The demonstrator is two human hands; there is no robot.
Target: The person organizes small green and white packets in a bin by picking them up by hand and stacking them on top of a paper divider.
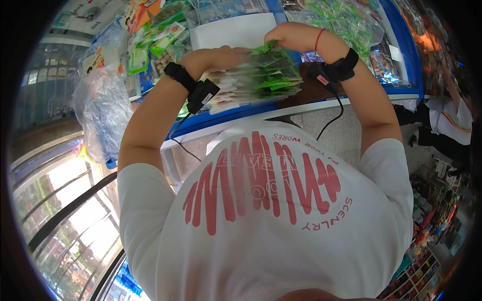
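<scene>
A row of overlapping clear plastic packets with green ends [276, 75] lies before me on the blue-edged counter. My left hand [229, 57] rests flat over the far left part of the row, its fingers pointing right and partly blurred. At the row's far right corner, my right hand [280, 35] has its fingertips on a green packet end; whether they pinch it is hard to tell. A sheet of white paper or card [237, 30] lies just beyond both hands. Each wrist wears a black strap with a small cabled device.
Green-and-clear packets [163, 41] are heaped at the left, above a crumpled clear plastic bag [101, 109]. More green-edged bags [342, 22] lie at the upper right. The counter's blue edge [241, 116] runs close to my body. Another person [450, 116] is at the far right.
</scene>
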